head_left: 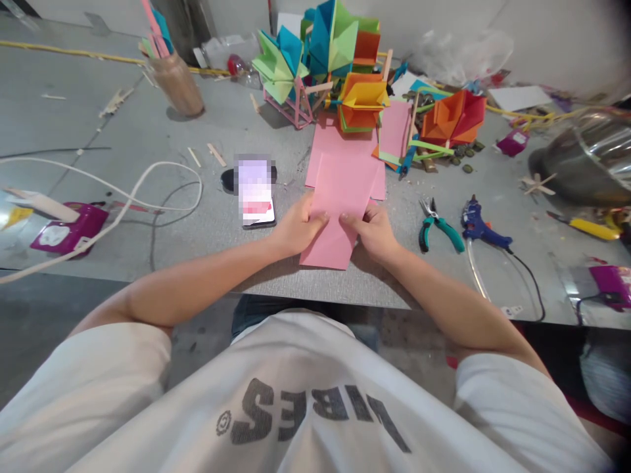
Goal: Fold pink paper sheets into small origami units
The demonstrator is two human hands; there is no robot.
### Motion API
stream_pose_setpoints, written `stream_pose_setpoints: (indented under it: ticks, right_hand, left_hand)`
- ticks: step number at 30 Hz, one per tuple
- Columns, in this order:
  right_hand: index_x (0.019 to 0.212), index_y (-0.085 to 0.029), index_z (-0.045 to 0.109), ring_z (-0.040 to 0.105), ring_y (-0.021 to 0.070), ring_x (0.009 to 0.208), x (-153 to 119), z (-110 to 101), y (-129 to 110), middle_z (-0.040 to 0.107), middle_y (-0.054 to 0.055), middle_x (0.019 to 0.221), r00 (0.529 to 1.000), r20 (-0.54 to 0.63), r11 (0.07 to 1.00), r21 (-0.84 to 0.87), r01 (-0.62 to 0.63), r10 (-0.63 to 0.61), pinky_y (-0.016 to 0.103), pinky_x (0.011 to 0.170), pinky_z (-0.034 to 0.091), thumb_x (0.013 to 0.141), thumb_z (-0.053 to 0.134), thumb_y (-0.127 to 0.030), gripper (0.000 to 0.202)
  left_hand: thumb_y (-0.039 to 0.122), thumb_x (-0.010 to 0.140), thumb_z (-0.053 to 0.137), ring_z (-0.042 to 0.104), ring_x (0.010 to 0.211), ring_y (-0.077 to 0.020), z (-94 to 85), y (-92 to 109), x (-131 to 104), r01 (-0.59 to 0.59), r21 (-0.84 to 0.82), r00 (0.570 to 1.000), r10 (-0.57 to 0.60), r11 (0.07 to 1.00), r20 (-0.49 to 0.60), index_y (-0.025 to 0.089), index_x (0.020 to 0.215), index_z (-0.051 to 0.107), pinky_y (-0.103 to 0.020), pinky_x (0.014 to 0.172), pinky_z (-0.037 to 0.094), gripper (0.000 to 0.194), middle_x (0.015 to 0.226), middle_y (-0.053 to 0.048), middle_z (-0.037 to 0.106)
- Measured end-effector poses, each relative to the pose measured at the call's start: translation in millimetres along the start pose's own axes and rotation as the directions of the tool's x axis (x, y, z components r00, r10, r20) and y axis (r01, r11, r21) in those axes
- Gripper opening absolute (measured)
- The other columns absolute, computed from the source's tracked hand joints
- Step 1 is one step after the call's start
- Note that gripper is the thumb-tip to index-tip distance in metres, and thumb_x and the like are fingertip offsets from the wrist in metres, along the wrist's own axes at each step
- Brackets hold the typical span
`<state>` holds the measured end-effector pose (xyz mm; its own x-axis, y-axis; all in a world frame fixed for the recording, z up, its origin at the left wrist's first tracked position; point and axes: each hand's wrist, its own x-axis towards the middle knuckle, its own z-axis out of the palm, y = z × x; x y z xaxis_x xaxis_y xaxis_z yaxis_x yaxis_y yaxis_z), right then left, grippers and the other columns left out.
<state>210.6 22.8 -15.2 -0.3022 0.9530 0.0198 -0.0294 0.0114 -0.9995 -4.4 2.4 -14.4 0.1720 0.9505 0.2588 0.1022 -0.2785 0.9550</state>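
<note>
A long pink sheet of paper (340, 190) is held up over the front of the table, tilted slightly. My left hand (299, 226) grips its left edge, thumb on top and fingers beneath. On the opposite edge my right hand (377, 231) pinches it the same way. More pink paper (315, 161) lies flat behind it, partly covered by the held sheet. Just beyond stand folded paper shapes: a yellow and orange one (363, 105), a blue and green one (331, 39) and a red and orange one (453, 118).
Pliers (438, 226) and a blue glue gun (486, 226) lie to the right, with a yellow-handled knife (589, 227) and a metal bowl (582, 161) farther over. A phone (256, 194) rests left of the paper. A jar (176, 85) and a white cable (142, 180) are farther left.
</note>
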Motion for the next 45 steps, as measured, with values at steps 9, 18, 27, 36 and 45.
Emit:
stream_pose_setpoints:
  ticks: [9, 18, 27, 36, 45]
  right_hand:
    - [0.094, -0.025, 0.082, 0.071, 0.0213, 0.078, 5.4, -4.5, -1.7, 0.081, 0.003, 0.088, 0.997, -0.05, 0.998, -0.01, 0.066, -0.067, 0.036, 0.071, 0.061, 0.078, 0.096, -0.073, 0.053]
    - [0.09, -0.024, 0.073, 0.048, 0.0119, 0.051, 9.3, -13.5, -14.5, 0.061, -0.006, 0.062, 0.998, -0.023, 0.996, -0.068, 0.052, -0.054, 0.028, 0.05, 0.043, 0.082, 0.094, -0.055, 0.038]
    - [0.092, -0.026, 0.073, 0.045, 0.0124, 0.054, 13.3, -15.4, -14.1, 0.056, -0.006, 0.065, 0.997, -0.041, 0.998, -0.008, 0.064, -0.065, 0.028, 0.051, 0.042, 0.08, 0.092, -0.06, 0.04]
    - [0.089, -0.024, 0.076, 0.052, 0.015, 0.063, 11.9, -16.1, -11.9, 0.065, -0.001, 0.072, 0.998, -0.023, 0.992, -0.12, 0.049, -0.052, 0.029, 0.056, 0.041, 0.081, 0.094, -0.062, 0.042]
    - [0.107, -0.032, 0.08, 0.055, 0.0179, 0.059, 9.8, -14.3, -6.0, 0.067, -0.003, 0.071, 0.999, 0.01, 0.993, 0.111, -0.037, 0.036, 0.033, 0.056, 0.047, 0.08, 0.096, -0.059, 0.041]
  left_hand:
    - [0.037, 0.107, 0.063, 0.064, 0.076, -0.016, -2.7, 2.8, 2.4, 0.045, -0.041, 0.998, -0.046, 0.998, -0.03, 0.019, 0.095, 0.071, -0.028, 0.069, 0.049, 0.023, 0.087, -0.003, 0.073]
    - [0.036, 0.102, 0.07, 0.057, 0.073, -0.0145, -8.2, 2.7, 7.4, 0.047, -0.081, 0.99, -0.057, 0.996, -0.131, 0.019, 0.09, 0.07, -0.026, 0.064, 0.044, 0.021, 0.082, -0.002, 0.067]
    - [0.04, 0.096, 0.08, 0.072, 0.084, -0.0184, -6.7, 2.6, 7.4, 0.135, -0.338, 0.989, -0.147, 0.931, -0.008, 0.02, 0.102, 0.078, -0.03, 0.077, 0.057, 0.021, 0.096, -0.004, 0.079]
    - [0.037, 0.097, 0.08, 0.069, 0.079, -0.0165, -4.2, 7.2, 3.3, 0.18, -0.234, 0.981, -0.191, 0.955, -0.022, 0.018, 0.094, 0.077, -0.029, 0.072, 0.053, 0.02, 0.088, -0.003, 0.077]
    - [0.057, 0.085, 0.097, 0.081, 0.09, -0.0212, 3.4, -2.6, 0.2, 0.113, -0.513, 0.982, -0.174, 0.851, -0.072, 0.023, 0.114, 0.079, -0.036, 0.086, 0.065, 0.048, 0.108, -0.004, 0.086]
